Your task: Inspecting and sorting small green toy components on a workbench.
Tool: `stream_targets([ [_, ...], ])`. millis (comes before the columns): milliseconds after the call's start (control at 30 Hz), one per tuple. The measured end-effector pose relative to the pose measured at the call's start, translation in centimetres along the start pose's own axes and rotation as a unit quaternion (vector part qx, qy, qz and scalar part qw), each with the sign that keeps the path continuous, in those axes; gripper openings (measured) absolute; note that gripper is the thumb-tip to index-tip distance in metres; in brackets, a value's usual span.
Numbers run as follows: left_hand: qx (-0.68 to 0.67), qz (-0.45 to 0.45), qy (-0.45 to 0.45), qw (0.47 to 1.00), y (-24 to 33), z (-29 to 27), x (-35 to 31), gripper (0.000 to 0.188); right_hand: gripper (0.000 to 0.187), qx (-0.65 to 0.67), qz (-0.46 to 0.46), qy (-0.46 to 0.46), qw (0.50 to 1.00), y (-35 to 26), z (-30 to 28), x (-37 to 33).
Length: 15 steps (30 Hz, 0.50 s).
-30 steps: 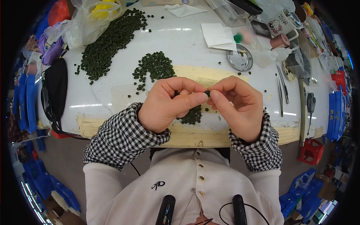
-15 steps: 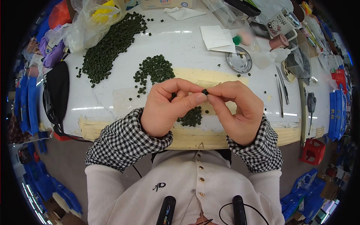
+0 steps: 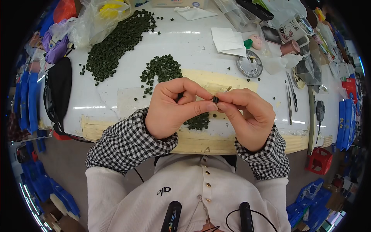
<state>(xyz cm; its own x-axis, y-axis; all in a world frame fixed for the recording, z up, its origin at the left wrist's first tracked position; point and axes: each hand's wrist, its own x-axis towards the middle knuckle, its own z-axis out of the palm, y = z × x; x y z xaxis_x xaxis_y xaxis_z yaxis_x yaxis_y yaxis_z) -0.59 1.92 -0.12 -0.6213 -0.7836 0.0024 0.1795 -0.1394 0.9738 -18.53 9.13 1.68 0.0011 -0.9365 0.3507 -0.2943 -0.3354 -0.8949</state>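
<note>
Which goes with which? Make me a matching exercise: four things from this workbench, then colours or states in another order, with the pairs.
Things:
1. small dark piece
2. plastic stool
3. spool
4. paper

Colours or states:
A. dull pink
B. white, lying on the table
C. between the fingertips of the left hand and right hand
D. red

Pairs: 1-C, 2-D, 3-A, 4-B.

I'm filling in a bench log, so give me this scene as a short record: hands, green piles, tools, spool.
Left hand: thumb and index finger pinching a small dark piece
Right hand: fingertips at the same piece
Large pile: far left
Middle pile: beyond left hand
Small pile: partly behind left hand
Slim tools: two, lying right
Spool: pinkish, far right
</note>
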Motion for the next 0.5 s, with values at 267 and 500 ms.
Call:
stream_targets([
  [267,0.051,-0.006,0.002,0.999,1.1,-0.1,-0.2,0.02,0.02,0.019,-0.005,0.002,1.0,0.2,0.2,0.1],
  [500,0.106,0.026,0.012,0.994,1.3,-0.2,-0.2,0.019,0.019,0.006,-0.003,0.001,1.0,0.3,0.3,0.1],
])
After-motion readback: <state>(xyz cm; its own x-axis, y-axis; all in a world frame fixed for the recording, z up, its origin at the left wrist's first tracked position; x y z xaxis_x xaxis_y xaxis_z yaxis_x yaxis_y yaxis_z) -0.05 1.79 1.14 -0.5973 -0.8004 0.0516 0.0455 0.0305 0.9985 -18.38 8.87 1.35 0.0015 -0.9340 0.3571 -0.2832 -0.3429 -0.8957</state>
